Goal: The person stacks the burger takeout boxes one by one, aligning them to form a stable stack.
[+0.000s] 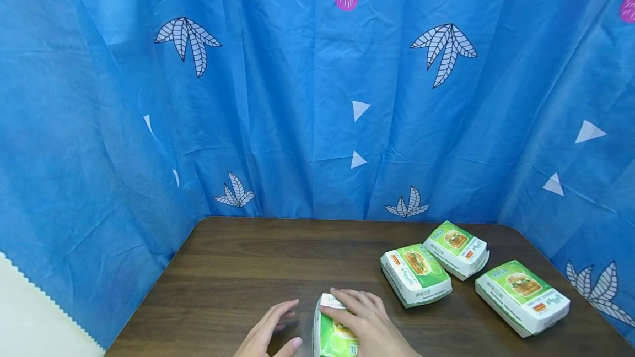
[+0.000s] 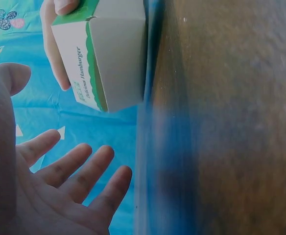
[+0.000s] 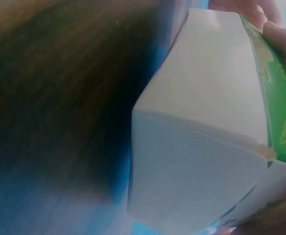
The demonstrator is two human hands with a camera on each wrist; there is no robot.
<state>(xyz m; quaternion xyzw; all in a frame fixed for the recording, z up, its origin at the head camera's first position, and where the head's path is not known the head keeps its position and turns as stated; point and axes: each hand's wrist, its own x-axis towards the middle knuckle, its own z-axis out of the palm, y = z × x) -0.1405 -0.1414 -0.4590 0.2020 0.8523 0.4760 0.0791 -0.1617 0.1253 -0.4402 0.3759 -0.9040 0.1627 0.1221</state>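
Note:
A green-and-white hamburger box [image 1: 327,337] rests at the near middle of the table, cut off by the bottom of the head view. My right hand [image 1: 369,324] lies over its top and holds it, fingers reaching the far edge and hiding part of the burger picture. The right wrist view shows the white sides of this hamburger box [image 3: 197,161] up close, with the thumb [image 3: 282,41] at its green top. Just left of the box, apart from it, my left hand [image 1: 268,330] has spread fingers and nothing in it. Its palm and fingers show in the left wrist view.
Three similar hamburger boxes lie on the right of the brown wooden table [image 1: 238,274]: one nearer the middle [image 1: 416,277], one behind it [image 1: 456,247], one by the right edge [image 1: 523,296]. A blue patterned curtain [image 1: 283,98] hangs around the back and sides.

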